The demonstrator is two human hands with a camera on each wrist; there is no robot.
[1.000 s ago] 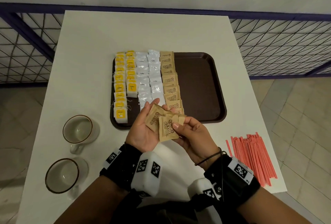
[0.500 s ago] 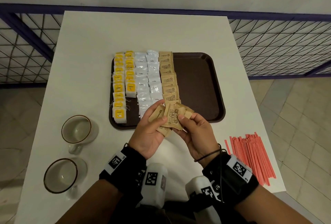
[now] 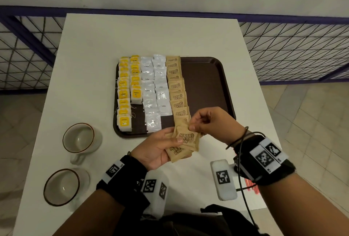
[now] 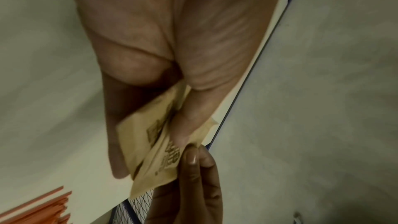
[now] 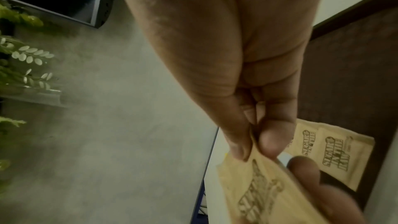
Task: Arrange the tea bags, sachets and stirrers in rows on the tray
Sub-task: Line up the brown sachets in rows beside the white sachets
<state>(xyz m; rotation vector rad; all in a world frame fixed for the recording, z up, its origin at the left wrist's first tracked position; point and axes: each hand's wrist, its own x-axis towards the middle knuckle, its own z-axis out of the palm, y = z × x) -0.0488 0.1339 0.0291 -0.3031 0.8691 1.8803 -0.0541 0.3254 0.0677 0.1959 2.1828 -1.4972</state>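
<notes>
A dark brown tray [image 3: 207, 88] holds rows of yellow tea bags [image 3: 123, 94], white coffee sachets [image 3: 158, 88] and brown sugar sachets [image 3: 176, 84] on its left half. My left hand [image 3: 160, 147] grips a small fan of brown sugar sachets [image 3: 186, 141] just in front of the tray. My right hand [image 3: 205, 120] pinches the top edge of one of these sachets [image 5: 258, 185] between thumb and fingers. In the left wrist view the held sachets [image 4: 155, 151] lie under my thumb. Red stirrers [image 4: 38, 209] lie on the table, mostly hidden behind my right wrist in the head view.
Two empty cups [image 3: 81, 139] [image 3: 63, 186] stand on the white table [image 3: 90, 66] at the left. The tray's right half is bare. A wire railing [image 3: 294, 51] runs behind the table.
My right hand has shifted up to the top edge of the sachets and now pinches one. My left hand has dropped a little toward me with the fan.
</notes>
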